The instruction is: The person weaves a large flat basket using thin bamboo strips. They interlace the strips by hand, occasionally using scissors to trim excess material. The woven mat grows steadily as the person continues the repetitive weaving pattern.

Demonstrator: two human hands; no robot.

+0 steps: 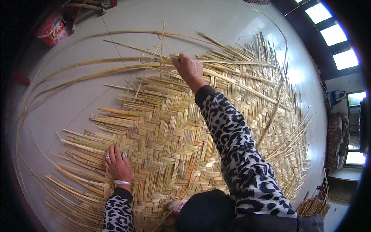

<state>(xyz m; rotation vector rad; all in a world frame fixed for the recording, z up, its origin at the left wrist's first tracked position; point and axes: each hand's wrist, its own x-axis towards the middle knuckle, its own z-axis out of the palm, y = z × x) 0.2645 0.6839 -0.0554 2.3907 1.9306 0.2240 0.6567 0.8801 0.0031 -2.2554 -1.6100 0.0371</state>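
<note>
A large herringbone-woven mat (174,127) of split reed strips spreads over the floor beneath me, its loose strip ends fanning out along the left and far edges. My left hand (118,164), with a silver bracelet at the wrist, rests on the mat's left edge, fingers stretched out over the strips. At the far edge my right hand (188,69) is closed around reed strips, its arm reaching forward across the weave. Long loose strips (104,70) curve away leftward from near that hand. Exactly how many strips it grips is hidden by the fingers.
A red patterned bucket (53,31) and a wooden stool (77,15) stand at the far left. My dark-clothed knee (206,210) is over the mat's near edge. Loose thin strips (286,149) stick up at the right. A bundle of brown stalks (313,208) lies at the near right.
</note>
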